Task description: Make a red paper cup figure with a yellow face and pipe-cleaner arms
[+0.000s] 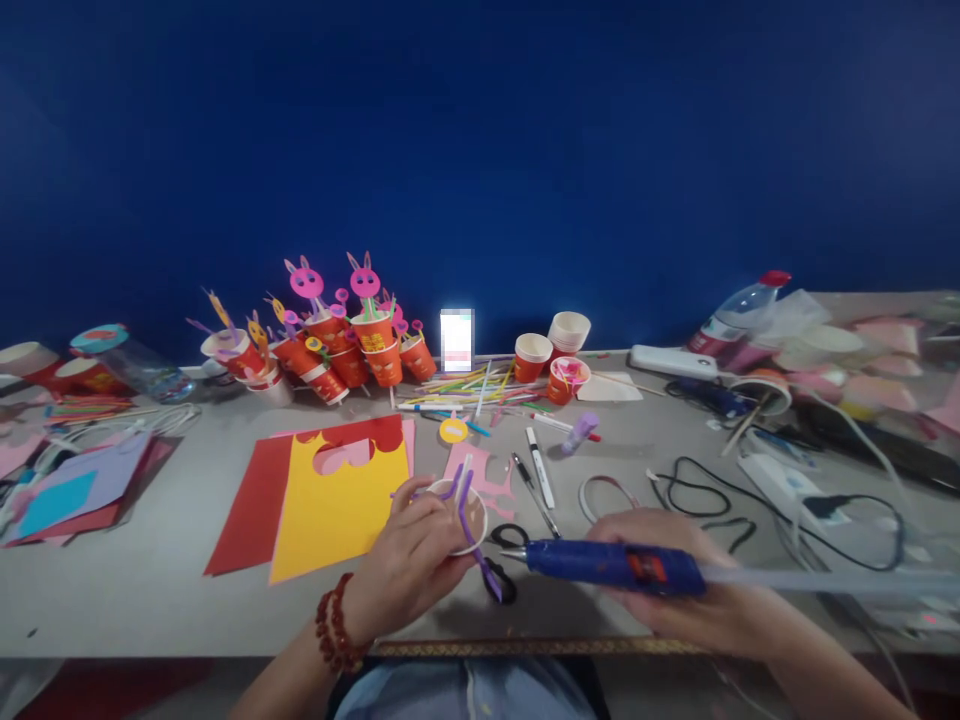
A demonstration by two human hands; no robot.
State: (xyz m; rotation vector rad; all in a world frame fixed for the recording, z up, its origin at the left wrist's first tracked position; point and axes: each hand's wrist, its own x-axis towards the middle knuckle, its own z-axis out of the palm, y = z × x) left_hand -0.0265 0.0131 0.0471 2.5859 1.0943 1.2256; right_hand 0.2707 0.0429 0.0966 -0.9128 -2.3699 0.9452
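Note:
My left hand [409,560] is wrapped round a paper cup [474,513] near the table's front edge, its mouth tipped up towards me. Purple and white strips [466,500] stand in the cup, and one purple strip hangs over its rim. To the right, my right hand [652,585] grips a blue hot glue gun [600,563], its metal nozzle pointing left at the cup, a short gap away. A pale glue stick sticks out of the gun's rear. Black-handled scissors [510,536] lie between the cup and the nozzle, partly hidden.
Red and yellow paper sheets [349,500] lie left of the cup. Decorated red cups [379,350] stand behind them. Markers [538,468], a purple glue stick [580,433], coloured sticks and a lit screen [457,340] are further back. Cables, a power strip [787,485] and a bottle [739,310] crowd the right.

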